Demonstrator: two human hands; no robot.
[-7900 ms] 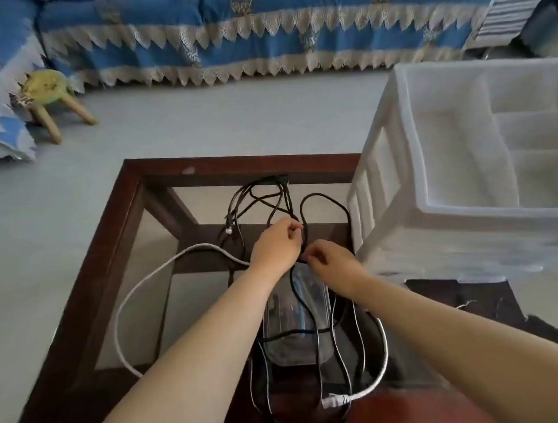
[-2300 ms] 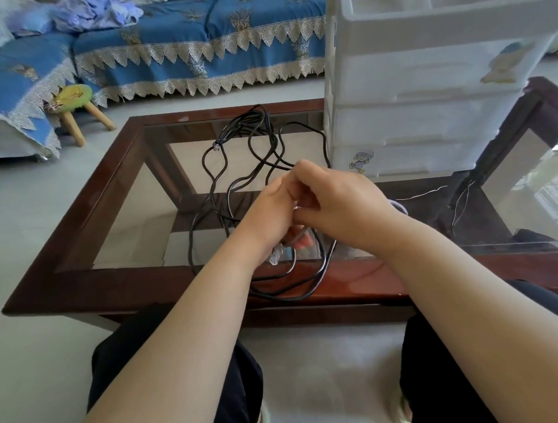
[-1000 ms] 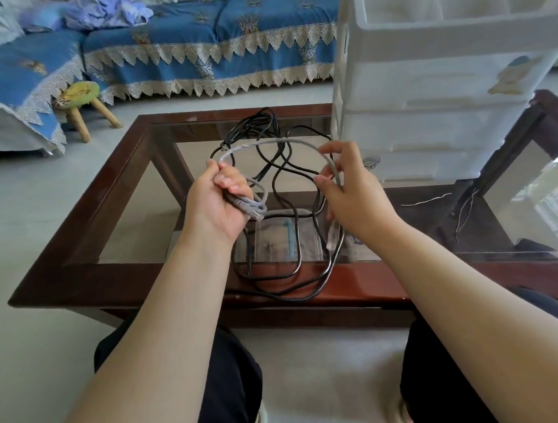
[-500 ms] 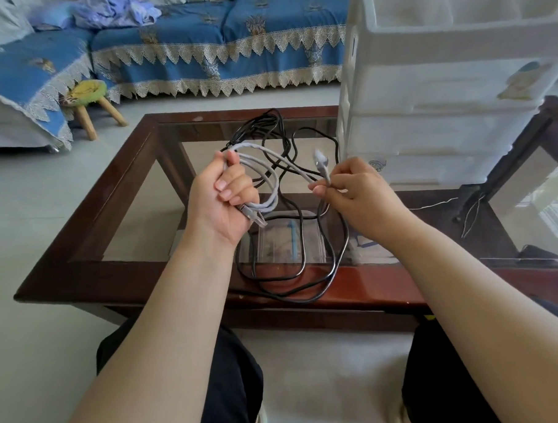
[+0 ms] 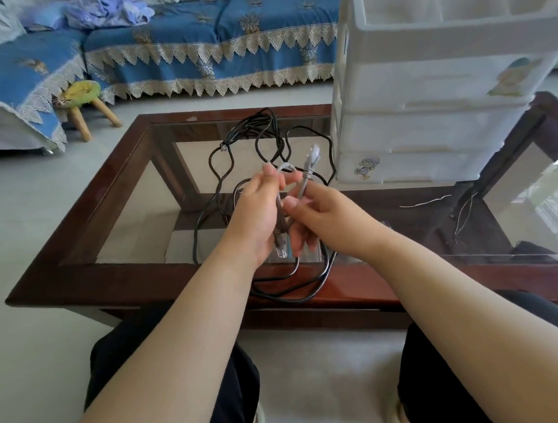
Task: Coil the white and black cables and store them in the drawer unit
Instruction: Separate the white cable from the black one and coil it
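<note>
My left hand (image 5: 259, 212) grips the coiled white cable (image 5: 305, 178) above the glass table; one plug hangs below my palm. My right hand (image 5: 319, 219) pinches the cable's other end, whose clear plug sticks up past my fingers. The black cable (image 5: 261, 138) lies loose and tangled on the glass behind and under my hands, with a loop reaching the near wooden rim. The white plastic drawer unit (image 5: 426, 109) stands on the table's right half, its drawers pushed in.
The wood-framed glass table (image 5: 114, 276) fills the middle. A thin white wire (image 5: 426, 201) lies on its right part. A small green stool (image 5: 82, 98) and a blue-covered sofa (image 5: 200, 39) stand beyond. My knees are at the near edge.
My hands have come together. The white loops have closed into a tight bundle in my left hand, and my right hand has brought the free plug end up against it.
</note>
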